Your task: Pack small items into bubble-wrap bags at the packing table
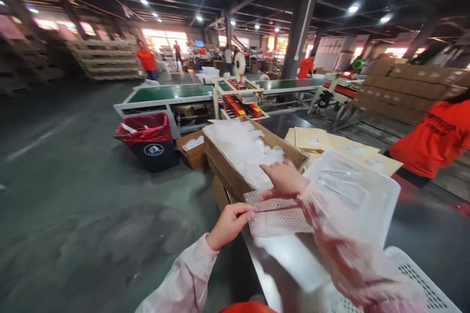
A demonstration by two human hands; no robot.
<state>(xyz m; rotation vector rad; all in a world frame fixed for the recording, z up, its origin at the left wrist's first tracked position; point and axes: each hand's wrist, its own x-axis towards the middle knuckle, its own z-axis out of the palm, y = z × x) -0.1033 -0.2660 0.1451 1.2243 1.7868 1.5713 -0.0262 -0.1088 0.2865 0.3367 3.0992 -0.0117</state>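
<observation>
Over the steel bench [279, 274], the left hand [229, 225] and right hand [282, 181] stand slightly apart, both gripping a clear bubble-wrap bag [279, 217] just beside a cardboard carton [223, 171].

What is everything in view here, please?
Cardboard box: one, brown, ahead of the hands.
Clear plastic bags: a heap, in the box.
Kraft envelopes: several, tan, on a steel table.
Plastic crates: two, white, at right.
Waste bin: one, black, red-lined, on the floor at left.
Orange-shirted co-workers: three, on the floor.
Bubble-wrap bag: one, clear, between the hands.
Left hand: one, gripping the bag.
Right hand: one, resting on the bag.
</observation>
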